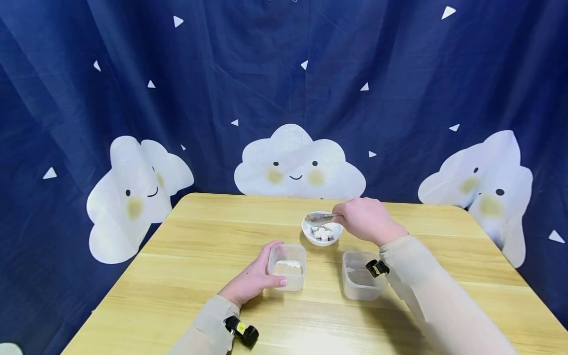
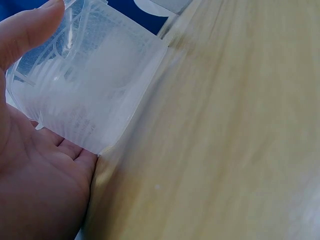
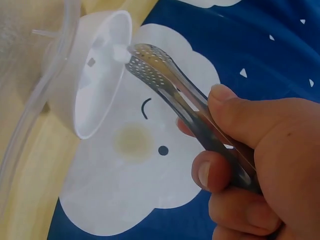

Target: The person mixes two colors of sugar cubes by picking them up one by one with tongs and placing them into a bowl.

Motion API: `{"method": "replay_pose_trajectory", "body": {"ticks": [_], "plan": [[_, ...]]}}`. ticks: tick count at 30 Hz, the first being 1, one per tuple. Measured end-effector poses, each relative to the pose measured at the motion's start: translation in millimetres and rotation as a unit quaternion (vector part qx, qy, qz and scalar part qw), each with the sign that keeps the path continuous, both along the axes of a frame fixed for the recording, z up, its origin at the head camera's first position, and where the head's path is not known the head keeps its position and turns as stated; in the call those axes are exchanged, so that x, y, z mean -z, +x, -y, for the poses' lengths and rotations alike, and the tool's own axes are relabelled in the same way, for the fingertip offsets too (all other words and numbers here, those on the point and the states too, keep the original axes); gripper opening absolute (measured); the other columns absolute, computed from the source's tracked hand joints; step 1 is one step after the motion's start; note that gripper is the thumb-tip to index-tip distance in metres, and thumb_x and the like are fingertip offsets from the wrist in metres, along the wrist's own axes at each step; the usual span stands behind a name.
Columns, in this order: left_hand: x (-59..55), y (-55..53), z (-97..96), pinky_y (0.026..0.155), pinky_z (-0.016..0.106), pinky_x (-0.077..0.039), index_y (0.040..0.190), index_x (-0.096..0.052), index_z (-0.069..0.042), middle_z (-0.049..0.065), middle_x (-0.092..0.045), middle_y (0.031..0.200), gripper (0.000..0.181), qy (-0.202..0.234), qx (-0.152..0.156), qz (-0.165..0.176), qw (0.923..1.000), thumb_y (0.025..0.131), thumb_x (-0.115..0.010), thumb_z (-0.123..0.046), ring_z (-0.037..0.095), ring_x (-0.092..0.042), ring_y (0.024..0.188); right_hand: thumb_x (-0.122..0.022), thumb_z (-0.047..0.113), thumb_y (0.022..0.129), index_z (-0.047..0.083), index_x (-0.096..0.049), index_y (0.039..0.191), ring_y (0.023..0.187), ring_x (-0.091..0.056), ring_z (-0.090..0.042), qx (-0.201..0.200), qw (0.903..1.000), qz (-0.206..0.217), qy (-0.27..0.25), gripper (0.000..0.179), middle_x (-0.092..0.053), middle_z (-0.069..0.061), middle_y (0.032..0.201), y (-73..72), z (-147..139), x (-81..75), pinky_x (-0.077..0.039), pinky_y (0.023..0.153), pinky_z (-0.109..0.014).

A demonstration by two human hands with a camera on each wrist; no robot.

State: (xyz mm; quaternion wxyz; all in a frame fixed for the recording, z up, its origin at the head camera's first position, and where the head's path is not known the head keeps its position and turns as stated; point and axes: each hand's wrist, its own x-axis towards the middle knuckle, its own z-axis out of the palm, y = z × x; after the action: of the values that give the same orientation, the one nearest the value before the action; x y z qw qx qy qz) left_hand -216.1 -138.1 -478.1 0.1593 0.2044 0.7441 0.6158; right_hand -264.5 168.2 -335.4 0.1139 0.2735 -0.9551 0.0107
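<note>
My left hand (image 1: 255,280) grips a square translucent plastic container (image 1: 295,283) from its left side, thumb along the near wall and fingers around the far one. White contents, blurred by the plastic, lie at its bottom. In my right hand (image 1: 367,220) is a pair of metal tongs (image 3: 192,120) with perforated ends, pinched between thumb and fingers. The tong tips are over a small white bowl (image 1: 309,238), where several white cube-like pieces (image 1: 322,234) lie. One white piece (image 3: 121,53) appears at the tong tips in the right wrist view; whether they grip it, I cannot tell.
A second translucent container (image 1: 361,292) stands on the right under my right forearm, with a little white matter visible inside. Everything stands on a light wooden table (image 1: 199,236). Behind its far edge hangs a dark blue curtain (image 1: 266,88) with cloud prints.
</note>
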Motion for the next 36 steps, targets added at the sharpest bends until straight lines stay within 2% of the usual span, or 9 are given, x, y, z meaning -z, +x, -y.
{"method": "replay_pose_trajectory", "body": {"ticks": [10, 21, 27, 29, 31, 33, 35, 36], "plan": [[-2.4, -2.0, -1.3, 0.115, 0.051, -0.031, 0.159, -0.021, -0.019, 0.013, -0.037, 0.155, 0.096, 0.005, 0.003, 0.006, 1.0000, 0.083, -0.079, -0.012, 0.032, -0.046, 0.132, -0.070, 0.029, 0.096, 0.025, -0.059, 0.074, 0.055, -0.047, -0.018, 0.012, 0.9999, 0.003, 0.002, 0.025, -0.050, 0.009, 0.061, -1.2, 0, 2.8, -0.038, 0.048, -0.037], [-5.1, -1.4, -2.4, 0.116, 0.051, -0.030, 0.159, -0.020, -0.019, 0.014, -0.038, 0.154, 0.098, 0.002, 0.004, 0.001, 1.0000, 0.081, -0.080, -0.011, 0.032, -0.046, 0.132, -0.070, 0.034, 0.095, 0.022, -0.056, 0.072, 0.056, -0.050, -0.019, 0.037, 0.9993, 0.007, -0.010, 0.030, -0.051, 0.006, 0.063, 12.1, -6, -9.3, -0.038, 0.046, -0.038], [-5.5, 0.2, -2.4, 0.115, 0.052, -0.030, 0.160, -0.020, -0.020, 0.013, -0.038, 0.154, 0.100, -0.009, -0.004, -0.004, 0.9999, 0.081, -0.081, -0.015, 0.031, -0.047, 0.131, -0.068, 0.031, 0.097, 0.019, -0.057, 0.079, 0.059, -0.049, -0.017, 0.029, 0.9985, 0.005, -0.045, 0.024, -0.050, 0.007, 0.066, 20.8, -28, -3.3, -0.041, 0.051, -0.039], [-4.5, 0.8, -2.0, 0.115, 0.053, -0.029, 0.160, -0.019, -0.020, 0.013, -0.038, 0.154, 0.101, -0.016, -0.005, -0.006, 0.9998, 0.081, -0.081, -0.016, 0.031, -0.047, 0.131, -0.068, 0.030, 0.097, 0.017, -0.060, 0.084, 0.062, -0.053, -0.018, 0.030, 0.9979, 0.013, -0.055, 0.020, -0.055, 0.005, 0.069, 25.6, -39, 0.2, -0.046, 0.056, -0.043], [-2.8, 1.2, -1.3, 0.115, 0.053, -0.029, 0.160, -0.018, -0.020, 0.012, -0.038, 0.154, 0.101, -0.023, -0.007, -0.008, 0.9997, 0.081, -0.081, -0.017, 0.031, -0.047, 0.130, -0.066, 0.032, 0.098, 0.012, -0.065, 0.096, 0.071, -0.062, -0.023, 0.043, 0.9969, 0.028, -0.059, 0.020, -0.064, 0.000, 0.079, 30.6, -50, 4.3, -0.051, 0.065, -0.048], [-1.5, 1.0, -0.6, 0.115, 0.053, -0.028, 0.160, -0.018, -0.020, 0.012, -0.040, 0.153, 0.102, -0.028, -0.010, -0.010, 0.9995, 0.080, -0.081, -0.017, 0.030, -0.047, 0.130, -0.066, 0.034, 0.098, 0.005, -0.066, 0.111, 0.084, -0.068, -0.030, 0.061, 0.9952, 0.044, -0.063, 0.032, -0.071, -0.008, 0.095, 34.8, -61, 9.1, -0.054, 0.075, -0.054], [-1.0, 0.7, -0.1, 0.115, 0.053, -0.028, 0.160, -0.018, -0.020, 0.011, -0.040, 0.153, 0.102, -0.025, -0.012, -0.010, 0.9996, 0.080, -0.081, -0.017, 0.030, -0.047, 0.130, -0.065, 0.033, 0.098, -0.001, -0.062, 0.124, 0.097, -0.068, -0.039, 0.080, 0.9930, 0.058, -0.065, 0.043, -0.071, -0.018, 0.109, 38.0, -72, 15.1, -0.053, 0.082, -0.059], [-1.1, 0.5, -0.1, 0.115, 0.052, -0.028, 0.160, -0.018, -0.020, 0.011, -0.040, 0.153, 0.102, -0.020, -0.012, -0.007, 0.9997, 0.080, -0.081, -0.016, 0.030, -0.048, 0.130, -0.064, 0.032, 0.098, -0.004, -0.060, 0.126, 0.099, -0.068, -0.041, 0.088, 0.9918, 0.064, -0.066, 0.046, -0.070, -0.020, 0.110, 39.4, -78, 18.8, -0.052, 0.084, -0.060]]}}
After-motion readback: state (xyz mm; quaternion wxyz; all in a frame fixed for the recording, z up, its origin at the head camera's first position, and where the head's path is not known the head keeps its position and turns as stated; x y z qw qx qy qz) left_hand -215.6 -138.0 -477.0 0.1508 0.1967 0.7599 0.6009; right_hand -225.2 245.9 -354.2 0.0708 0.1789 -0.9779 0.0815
